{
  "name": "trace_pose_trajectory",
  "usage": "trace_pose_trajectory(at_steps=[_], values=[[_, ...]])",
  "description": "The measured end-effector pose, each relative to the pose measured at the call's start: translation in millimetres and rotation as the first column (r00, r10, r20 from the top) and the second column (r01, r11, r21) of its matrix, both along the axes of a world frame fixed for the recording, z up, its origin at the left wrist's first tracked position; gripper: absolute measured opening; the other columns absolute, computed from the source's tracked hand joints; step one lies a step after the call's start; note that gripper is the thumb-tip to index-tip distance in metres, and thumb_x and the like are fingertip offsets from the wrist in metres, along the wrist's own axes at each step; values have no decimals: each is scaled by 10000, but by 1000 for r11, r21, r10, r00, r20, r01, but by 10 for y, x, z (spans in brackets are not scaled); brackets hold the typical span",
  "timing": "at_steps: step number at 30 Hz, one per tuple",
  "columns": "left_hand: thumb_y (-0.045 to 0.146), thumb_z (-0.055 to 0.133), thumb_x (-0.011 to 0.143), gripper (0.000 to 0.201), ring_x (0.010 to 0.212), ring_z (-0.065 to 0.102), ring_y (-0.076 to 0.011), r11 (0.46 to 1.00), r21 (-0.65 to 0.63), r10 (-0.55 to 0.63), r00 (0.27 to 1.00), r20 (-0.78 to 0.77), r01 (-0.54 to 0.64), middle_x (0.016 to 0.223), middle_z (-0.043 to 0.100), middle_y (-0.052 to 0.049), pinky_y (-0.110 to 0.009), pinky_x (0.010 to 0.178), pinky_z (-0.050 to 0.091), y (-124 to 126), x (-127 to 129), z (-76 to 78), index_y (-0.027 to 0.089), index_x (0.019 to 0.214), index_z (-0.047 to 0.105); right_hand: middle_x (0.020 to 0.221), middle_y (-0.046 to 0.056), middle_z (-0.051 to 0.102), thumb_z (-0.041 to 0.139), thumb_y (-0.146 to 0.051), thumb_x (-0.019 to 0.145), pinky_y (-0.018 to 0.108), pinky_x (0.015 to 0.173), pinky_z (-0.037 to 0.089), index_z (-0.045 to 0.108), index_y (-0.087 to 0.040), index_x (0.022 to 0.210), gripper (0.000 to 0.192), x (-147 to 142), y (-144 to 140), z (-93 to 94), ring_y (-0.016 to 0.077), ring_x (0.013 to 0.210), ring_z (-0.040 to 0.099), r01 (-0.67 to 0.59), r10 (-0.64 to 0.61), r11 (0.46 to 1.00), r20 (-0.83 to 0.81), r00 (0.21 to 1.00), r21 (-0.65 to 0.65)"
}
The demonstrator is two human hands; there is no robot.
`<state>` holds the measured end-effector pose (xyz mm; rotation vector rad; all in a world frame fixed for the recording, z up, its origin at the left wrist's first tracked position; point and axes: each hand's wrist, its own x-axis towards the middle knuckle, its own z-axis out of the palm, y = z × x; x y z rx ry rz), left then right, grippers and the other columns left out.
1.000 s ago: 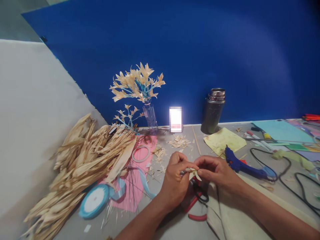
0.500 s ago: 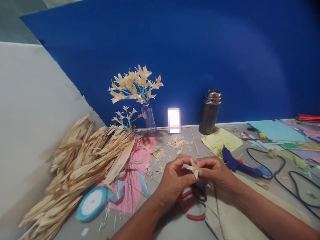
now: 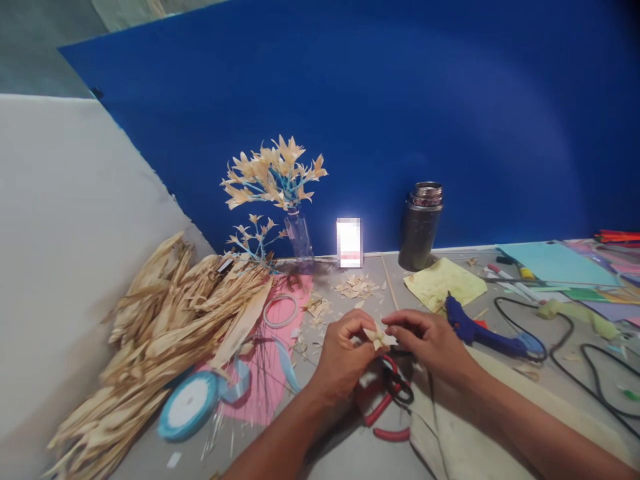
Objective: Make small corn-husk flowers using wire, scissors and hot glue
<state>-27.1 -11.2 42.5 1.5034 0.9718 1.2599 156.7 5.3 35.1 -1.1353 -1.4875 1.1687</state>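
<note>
A small pale husk flower (image 3: 379, 339) with pointed petals is pinched between the thumb and fingers of my left hand (image 3: 345, 350). Just to its right is my right hand (image 3: 433, 343), its fingers bent and slightly apart beside the petals; whether a fingertip touches a petal is hard to tell. Below the flower lie red-handled pliers (image 3: 383, 407) and small scissors with black handles (image 3: 400, 390), partly hidden by my hands. A blue glue gun (image 3: 480, 333) rests on the table right of my right hand.
Dried corn husks (image 3: 165, 347) pile up at left, near a blue ribbon roll (image 3: 187, 407) and pink paper (image 3: 260, 400). Husk flowers (image 3: 275, 170) stand in a clear bottle (image 3: 299, 237). Behind are a lit screen (image 3: 349, 243) and a dark flask (image 3: 421, 230). A black cable (image 3: 560, 333) winds at right.
The flower has turned and tilted in my left fingers and sits slightly further left. My right fingers have drawn back from it, and more of the pliers shows. The view has shifted slightly.
</note>
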Motion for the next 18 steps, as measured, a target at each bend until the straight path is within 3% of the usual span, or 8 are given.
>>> trace_pose_trajectory(at_steps=[2,4,9,14,18], values=[[170,816,674,139,713,571,-149,999,-41,-4,999,-36,3,735,639,-10,-262,695,432,-7,12,1,177,639,682,771,68,746,810,-418,716,316,592,484,823,-203,870,265,26,-3,26,197,663,615,-23,20,999,-65,998,-44],[171,807,672,144,679,566,-140,994,-104,-44,998,-42,39,709,628,0,-253,667,436,-23,27,-5,173,633,668,742,49,717,803,-443,748,293,546,466,813,-198,918,299,41,-42,54,162,599,586,-129,110,984,-154,982,-121],[213,801,661,151,688,601,-159,964,-210,-170,985,-10,165,720,636,-14,-255,655,469,-64,49,-30,164,627,663,722,24,685,804,-449,791,270,508,452,768,-183,945,309,43,-139,105,136,550,577,-305,210,914,-331,920,-267],[202,711,742,85,728,601,-163,976,-113,-203,963,-179,185,747,646,-19,-261,708,453,-57,30,-68,171,671,676,668,-4,632,881,-455,715,242,516,393,700,-174,812,349,78,-76,92,119,570,539,-375,288,889,-314,904,-263],[152,606,764,115,726,583,-153,989,-35,-144,931,-335,141,723,656,-2,-255,718,426,-36,20,-121,177,699,697,590,-45,549,899,-482,689,220,498,289,629,-173,721,412,91,-2,31,81,533,430,-378,312,893,-271,911,-242]])
